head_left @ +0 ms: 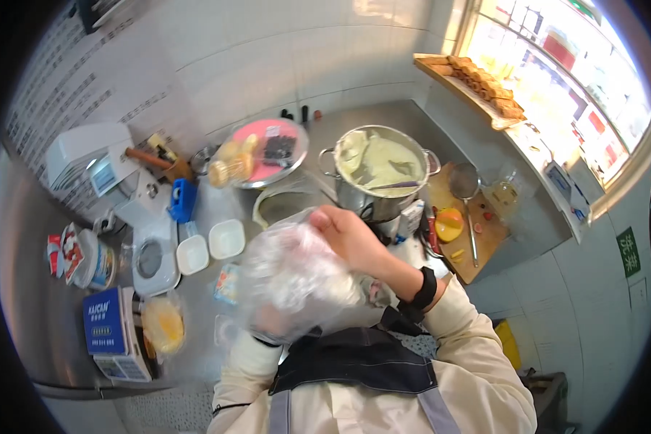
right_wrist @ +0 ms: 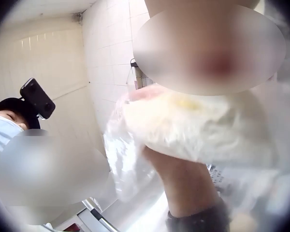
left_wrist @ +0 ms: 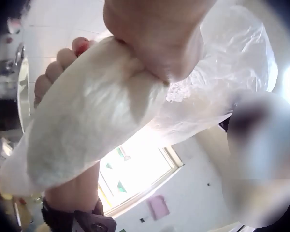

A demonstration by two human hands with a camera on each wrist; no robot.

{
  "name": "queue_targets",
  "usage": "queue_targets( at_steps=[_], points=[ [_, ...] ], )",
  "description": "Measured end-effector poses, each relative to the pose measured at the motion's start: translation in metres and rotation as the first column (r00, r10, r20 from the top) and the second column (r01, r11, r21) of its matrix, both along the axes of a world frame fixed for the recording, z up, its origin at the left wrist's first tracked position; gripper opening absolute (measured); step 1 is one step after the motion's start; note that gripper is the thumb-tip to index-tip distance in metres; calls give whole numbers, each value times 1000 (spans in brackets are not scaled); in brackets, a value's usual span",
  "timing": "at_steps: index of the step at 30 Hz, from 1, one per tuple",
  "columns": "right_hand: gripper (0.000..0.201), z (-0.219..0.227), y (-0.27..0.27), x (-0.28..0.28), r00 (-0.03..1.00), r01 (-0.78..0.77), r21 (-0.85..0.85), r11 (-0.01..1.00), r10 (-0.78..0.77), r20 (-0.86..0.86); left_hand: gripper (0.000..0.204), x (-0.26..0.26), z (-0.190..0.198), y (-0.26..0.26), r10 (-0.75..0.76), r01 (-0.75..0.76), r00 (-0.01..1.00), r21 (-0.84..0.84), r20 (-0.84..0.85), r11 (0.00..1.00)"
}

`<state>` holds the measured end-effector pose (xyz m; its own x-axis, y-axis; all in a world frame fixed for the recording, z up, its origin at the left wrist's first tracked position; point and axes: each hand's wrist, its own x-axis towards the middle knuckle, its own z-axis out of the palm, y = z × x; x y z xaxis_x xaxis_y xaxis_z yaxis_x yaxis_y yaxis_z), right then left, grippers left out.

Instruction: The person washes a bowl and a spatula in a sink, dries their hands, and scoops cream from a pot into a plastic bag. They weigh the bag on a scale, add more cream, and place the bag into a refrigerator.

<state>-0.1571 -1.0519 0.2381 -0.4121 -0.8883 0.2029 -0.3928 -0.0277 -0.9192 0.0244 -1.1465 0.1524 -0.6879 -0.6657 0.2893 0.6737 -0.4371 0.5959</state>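
Note:
Both hands hold a clear plastic piping bag (head_left: 296, 275) plump with a pale, cream-like filling, in front of the chest. My right hand (head_left: 351, 239) grips it from the right side in the head view. Its fingers (left_wrist: 53, 72) show curled behind the bag in the left wrist view. My left hand (left_wrist: 157, 36) clasps the gathered neck of the bag, and loose clear plastic spreads out beyond it. In the head view the left hand is mostly hidden beneath the plastic. The right wrist view has the filled bag (right_wrist: 193, 125) between the hands, partly blurred.
A two-handled steel pot (head_left: 376, 195) holds pale cream. Right of it, a cutting board (head_left: 492, 246) bears cut mango (head_left: 449, 225) and a strainer (head_left: 464, 181). A pink-lined bowl (head_left: 267, 177), two white containers (head_left: 226, 239), a white machine (head_left: 155, 257) and a blue box (head_left: 105, 318) stand leftward.

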Motion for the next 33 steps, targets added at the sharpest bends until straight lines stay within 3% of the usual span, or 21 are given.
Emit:
queue_targets(
  at_steps=[4, 8, 10, 11, 12, 13, 14, 16, 17, 19, 20, 22, 23, 24, 26, 27, 28, 30, 31, 32, 33],
  points=[
    [26, 36, 20, 1, 998, 59, 108, 992, -55, -37, 43, 27, -32, -25, 5, 25, 990, 218, -138, 976],
    [24, 31, 20, 0, 996, 67, 40, 997, -64, -69, 39, -6, -10, -55, 62, 28, 970, 359, -236, 933],
    [23, 24, 24, 7, 996, 40, -13, 999, -41, -79, 40, 4, 1, -31, 254, -253, 967, -80, 10, 964],
    [21, 21, 22, 9, 996, 0, -60, 998, -5, -89, 41, 2, 11, -22, 392, -345, 915, -319, 93, 883],
    [21, 18, 19, 6, 996, -32, -67, 997, 27, -80, 41, -7, 27, -27, 552, -397, 821, -551, 145, 734],
    [20, 12, 18, 3, 988, 57, -117, 991, -73, -136, 42, -3, 34, -9, 715, -383, 681, -755, 159, 532],
    [18, 6, 17, 2, 970, 136, -173, 975, -167, -177, 43, -14, 53, -16, 852, -288, 508, -907, 126, 306],
    [16, 12, 19, -6, 993, 53, 144, 988, -67, 100, 44, -5, 75, -8, 980, 81, 178, -992, -85, -100],
    [16, 12, 17, -4, 995, 24, 132, 991, -37, 94, 44, -2, 74, -6, 984, 78, 148, -991, -97, -110],
    [15, 11, 24, -3, 996, 75, 152, 986, -80, 30, 45, -1, 63, 1, 881, -18, 429, -977, -200, -214],
    [15, 11, 25, -5, 997, 69, 144, 987, -73, 19, 45, -1, 49, 1, 882, -27, 420, -975, -212, -221],
    [13, 6, 30, -2, 963, 60, -29, 998, -66, -263, 47, 6, 4, 2, 792, -117, 571, -934, 215, 338],
    [13, 1, 33, 1, 965, 50, -26, 998, -55, -256, 48, 11, -6, 3, 656, -121, 646, -796, 390, 593],
    [11, -6, 38, 4, 957, 29, 30, 999, -19, -290, 50, 18, 26, -1, 909, 223, 406, -955, -91, -195],
    [7, -14, 43, 6, 931, 1, 135, 991, 49, -362, 51, 9, 30, 6, 890, 27, 445, -991, -102, -128],
    [7, -11, 47, 8, 937, -11, 203, 979, 81, -340, 51, 9, 32, 6, 888, 28, 448, -992, -101, -127],
    [7, -11, 48, 5, 938, 4, 207, 978, 68, -340, 51, 8, 34, 6, 871, -6, 489, -999, -46, -49],
    [8, -12, 56, -11, 904, -226, 271, 936, 304, -299, 51, 6, 37, 5, 793, -57, 606, -990, 70, 131],
    [12, -11, 55, -30, 908, -321, 240, 916, 370, -198, 51, 5, 39, 3, 730, -67, 672, -971, 126, 229],
    [20, -5, 51, -58, 831, -458, 141, 878, 479, -282, 52, 3, 41, 2, 658, -66, 732, -942, 178, 328],
    [26, 9, 50, -79, 804, -491, -14, 871, 447, -393, 52, 2, 43, 1, 583, -54, 780, -905, 225, 422]
  ],
)
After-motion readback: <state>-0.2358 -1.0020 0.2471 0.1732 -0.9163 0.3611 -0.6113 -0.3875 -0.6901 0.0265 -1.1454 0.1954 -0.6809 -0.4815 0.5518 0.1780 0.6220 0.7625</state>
